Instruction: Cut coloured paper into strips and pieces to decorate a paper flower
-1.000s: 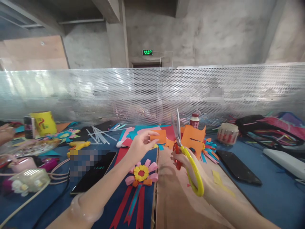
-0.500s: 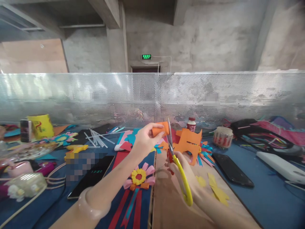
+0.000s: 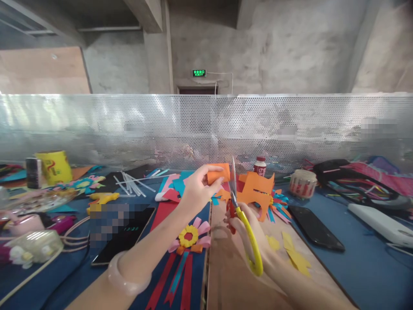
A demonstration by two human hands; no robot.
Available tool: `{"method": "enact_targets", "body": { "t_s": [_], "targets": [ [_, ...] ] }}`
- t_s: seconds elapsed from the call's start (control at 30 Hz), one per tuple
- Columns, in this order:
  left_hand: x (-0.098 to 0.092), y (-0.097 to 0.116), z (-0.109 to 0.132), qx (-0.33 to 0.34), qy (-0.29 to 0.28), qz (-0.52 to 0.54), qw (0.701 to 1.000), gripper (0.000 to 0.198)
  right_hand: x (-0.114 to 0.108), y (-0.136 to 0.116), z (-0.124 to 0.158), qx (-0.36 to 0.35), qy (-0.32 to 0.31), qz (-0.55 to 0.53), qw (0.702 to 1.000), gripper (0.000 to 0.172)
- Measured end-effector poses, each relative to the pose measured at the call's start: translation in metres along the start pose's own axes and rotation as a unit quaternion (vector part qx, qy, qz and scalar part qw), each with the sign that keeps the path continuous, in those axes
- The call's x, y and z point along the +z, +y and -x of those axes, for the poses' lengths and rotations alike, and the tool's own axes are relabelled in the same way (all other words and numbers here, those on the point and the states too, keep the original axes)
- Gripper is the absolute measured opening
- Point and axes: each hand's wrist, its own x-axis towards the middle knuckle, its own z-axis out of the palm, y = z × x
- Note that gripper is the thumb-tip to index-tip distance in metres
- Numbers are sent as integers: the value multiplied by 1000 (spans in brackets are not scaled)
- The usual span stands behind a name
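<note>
My left hand pinches a small orange paper piece between thumb and fingers, held up above the table. My right hand grips scissors with yellow and red handles, blades pointing up right beside the orange piece's right edge. Behind the blades lies a larger cut orange paper sheet. A paper flower rosette with red and blue ribbons lies under my left forearm.
A brown board lies on the blue table. Two black phones flank it. Yellow scraps, a tape roll, a glue bottle, a yellow cup and clear sticks lie around. A perforated metal screen closes the back.
My left hand lifted the orange piece up and rightwards to the scissor blades. The scissors moved slightly left to meet it, and their blades closed up.
</note>
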Motion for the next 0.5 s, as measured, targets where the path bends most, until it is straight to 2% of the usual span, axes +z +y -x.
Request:
{"method": "enact_targets", "body": {
  "t_s": [0.27, 0.5],
  "targets": [
    [1, -4, 1, 7, -4, 7, 1000, 22, 1, 12, -2, 1, -15, -31, 999, 16],
    [3, -5, 1, 9, -16, 21, 1000, 22, 0, 8, 0, 6, -21, -44, 999, 16]
  ]
}}
